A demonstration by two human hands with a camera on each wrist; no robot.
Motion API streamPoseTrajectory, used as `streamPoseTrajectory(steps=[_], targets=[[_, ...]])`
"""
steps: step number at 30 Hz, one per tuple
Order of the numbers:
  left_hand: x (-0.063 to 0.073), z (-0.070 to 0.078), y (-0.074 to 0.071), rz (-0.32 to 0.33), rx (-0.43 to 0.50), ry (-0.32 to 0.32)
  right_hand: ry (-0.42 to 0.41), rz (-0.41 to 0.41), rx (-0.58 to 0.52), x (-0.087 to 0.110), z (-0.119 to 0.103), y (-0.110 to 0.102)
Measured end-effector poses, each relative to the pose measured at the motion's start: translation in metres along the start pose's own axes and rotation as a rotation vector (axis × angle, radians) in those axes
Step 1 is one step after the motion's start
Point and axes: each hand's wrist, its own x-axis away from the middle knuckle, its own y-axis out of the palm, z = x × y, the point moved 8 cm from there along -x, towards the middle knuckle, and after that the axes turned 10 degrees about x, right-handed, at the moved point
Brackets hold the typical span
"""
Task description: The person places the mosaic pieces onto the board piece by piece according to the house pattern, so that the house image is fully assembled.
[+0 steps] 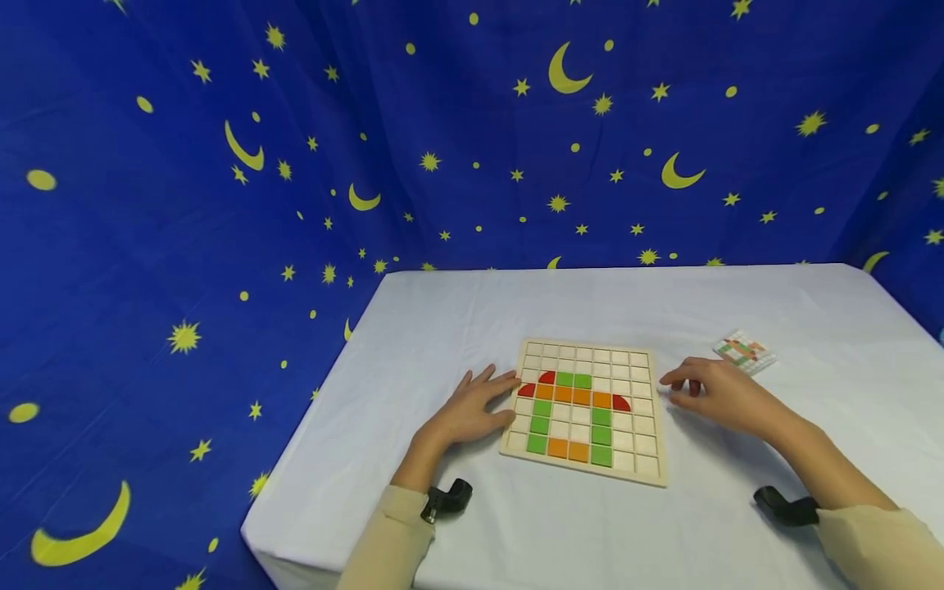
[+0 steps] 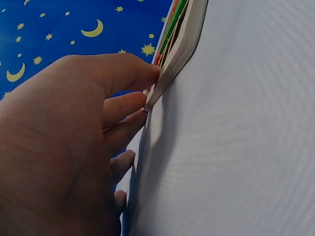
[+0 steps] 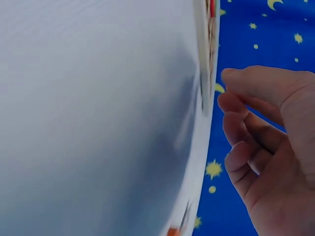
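A square wooden tile board (image 1: 640,387) lies on the table. Plain tiles fill most of its grid, with green tiles (image 1: 601,436), orange tiles (image 1: 568,450) and red rounded tiles (image 1: 621,403) forming a figure at its left and middle. My left hand (image 1: 468,410) rests at the board's left edge, fingers spread and fairly straight; in the left wrist view, fingertips (image 2: 153,74) touch the board's side. Just off the right edge hovers my right hand (image 1: 719,395), holding nothing. Its fingers are loosely curled, as the right wrist view shows.
Beyond my right hand lies a small pattern card (image 1: 746,352) with a coloured grid figure. A white cloth covers the table (image 1: 457,311). Blue curtains (image 1: 487,106) with yellow stars and moons hang behind and at the sides. Black wrist cameras (image 1: 450,497) sit at both cuffs.
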Motion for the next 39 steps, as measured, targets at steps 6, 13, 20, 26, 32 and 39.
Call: streamPoseTrajectory(steps=[6,13,20,26,32,39], targets=[[0.001,0.0,0.0,-0.002,0.003,-0.006,0.057,-0.035,-0.015,0.018,0.013,0.003],[0.001,-0.001,0.001,0.0,0.003,-0.016,0.091,-0.035,-0.002,0.036,0.025,-0.008],[-0.002,0.0,-0.002,0.01,0.0,-0.002,0.144,-0.064,0.01,0.058,0.04,-0.02],[-0.001,-0.001,-0.001,0.003,0.007,-0.007,0.218,-0.125,0.005,0.08,0.059,-0.018],[0.0,-0.001,0.0,0.004,0.018,-0.005,0.314,-0.168,0.03,0.098,0.083,-0.021],[0.0,0.0,0.0,-0.002,0.009,-0.011,0.388,-0.248,0.01,0.12,0.101,-0.017]])
